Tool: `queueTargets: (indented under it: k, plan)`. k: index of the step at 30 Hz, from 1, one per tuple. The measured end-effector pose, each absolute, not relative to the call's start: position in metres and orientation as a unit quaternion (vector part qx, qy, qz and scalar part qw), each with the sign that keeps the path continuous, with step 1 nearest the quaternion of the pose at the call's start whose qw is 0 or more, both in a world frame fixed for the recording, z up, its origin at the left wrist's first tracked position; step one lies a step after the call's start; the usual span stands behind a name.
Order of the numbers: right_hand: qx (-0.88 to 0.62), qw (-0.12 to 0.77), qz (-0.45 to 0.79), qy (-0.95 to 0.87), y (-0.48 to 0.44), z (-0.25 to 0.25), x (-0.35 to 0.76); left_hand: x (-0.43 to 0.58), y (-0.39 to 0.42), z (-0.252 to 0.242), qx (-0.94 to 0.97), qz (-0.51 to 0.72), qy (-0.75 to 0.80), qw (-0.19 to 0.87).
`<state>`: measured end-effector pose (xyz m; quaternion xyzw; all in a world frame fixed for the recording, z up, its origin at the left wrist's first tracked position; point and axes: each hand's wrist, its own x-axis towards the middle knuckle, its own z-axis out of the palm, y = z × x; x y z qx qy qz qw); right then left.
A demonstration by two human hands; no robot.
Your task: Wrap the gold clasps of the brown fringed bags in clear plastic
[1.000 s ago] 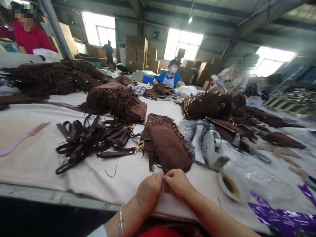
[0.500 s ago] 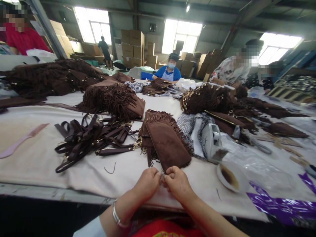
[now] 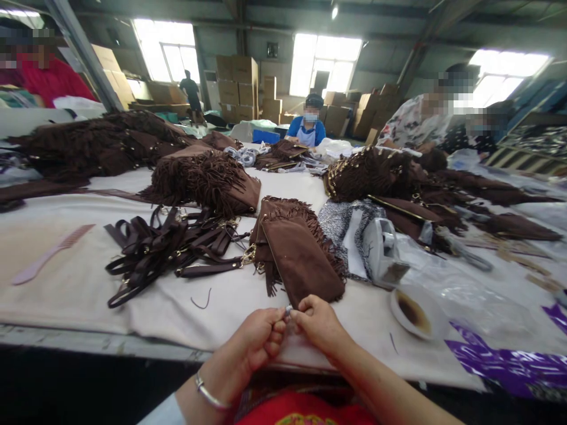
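A brown suede fringed bag [image 3: 297, 255] lies flat on the white-covered table [image 3: 80, 289], its near corner at my fingers. My left hand [image 3: 254, 343] and my right hand [image 3: 319, 323] meet just below that corner. Both are closed in a pinch on a small shiny metal piece [image 3: 288, 309] at the bag's corner, too small to name. A tangle of brown straps [image 3: 170, 247] with gold clips is joined to the bag's left side.
A white dish [image 3: 415, 314] with dark residue sits right of my hands, beside a white device [image 3: 381, 248] and clear plastic. A pink comb [image 3: 52, 254] lies far left. Piles of fringed bags [image 3: 204, 178] cover the table. Other people work at the far side.
My left hand has rolled so its curled fingers face up, and both hands have lifted slightly toward the bag's corner. The view has shifted a little.
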<state>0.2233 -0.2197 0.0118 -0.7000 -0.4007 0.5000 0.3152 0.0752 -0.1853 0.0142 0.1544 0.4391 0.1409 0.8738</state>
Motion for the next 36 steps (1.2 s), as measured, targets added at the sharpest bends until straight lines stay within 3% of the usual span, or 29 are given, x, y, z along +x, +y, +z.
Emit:
queueTargets:
  k: [6, 9, 17, 29, 33, 36]
  plan:
    - [-0.7, 0.258, 0.309, -0.589, -0.23, 0.015, 0.248, 0.067, -0.181, 0.004, 0.179, 0.115, 0.452, 0.866]
    - [-0.63, 0.277, 0.21, -0.694, -0.229, 0.028, 0.257, 0.067, -0.18, 0.006, 0.215, 0.117, 0.464, 0.852]
    - [-0.507, 0.212, 0.0, -0.835, -0.217, 0.027, 0.239, 0.07, -0.185, 0.013, 0.219, 0.125, 0.495, 0.832]
    - [-0.528, 0.319, -0.122, -0.778, -0.21, -0.007, 0.219, 0.082, -0.188, 0.022, 0.066, 0.165, 0.481, 0.859]
    - [-0.553, 0.317, -0.124, -0.761, -0.212, -0.004, 0.223, 0.087, -0.193, 0.025, 0.159, 0.132, 0.492, 0.846]
    - [-0.552, 0.298, -0.086, -0.774, -0.227, 0.004, 0.242, 0.084, -0.194, 0.031, 0.359, 0.097, 0.532, 0.761]
